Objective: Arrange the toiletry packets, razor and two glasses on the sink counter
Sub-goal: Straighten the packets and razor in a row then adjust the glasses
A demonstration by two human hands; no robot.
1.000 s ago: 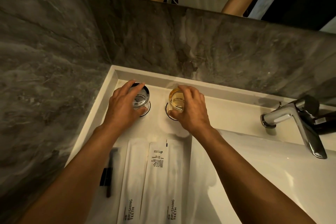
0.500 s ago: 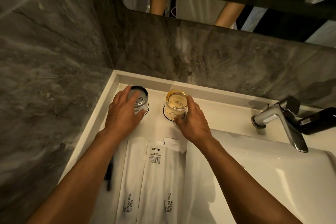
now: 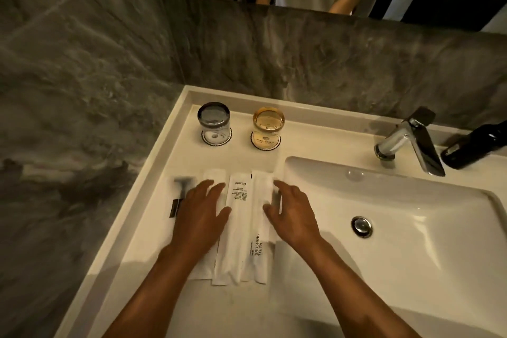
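Note:
Two glasses stand side by side on round coasters at the back of the white counter [image 3: 153, 228]: a grey one [image 3: 213, 122] on the left and an amber one [image 3: 268, 125] to its right. In front of them lie white toiletry packets [image 3: 241, 225] side by side, one marked BRUSHING TEETH. A dark razor [image 3: 181, 195] lies at their left edge, partly hidden. My left hand [image 3: 201, 214] rests flat on the left packets with fingers spread. My right hand [image 3: 292, 212] hovers at the right packet's edge, fingers apart, holding nothing.
The sink basin [image 3: 411, 228] with its drain [image 3: 361, 225] fills the right side. A chrome faucet [image 3: 411, 140] and a dark bottle [image 3: 477, 145] stand at the back right. Grey marble walls close in on the left and behind, with a mirror above.
Both hands have let go of the glasses and drawn back toward me onto the packets. The glasses stay upright on their coasters. The camera view has pulled back.

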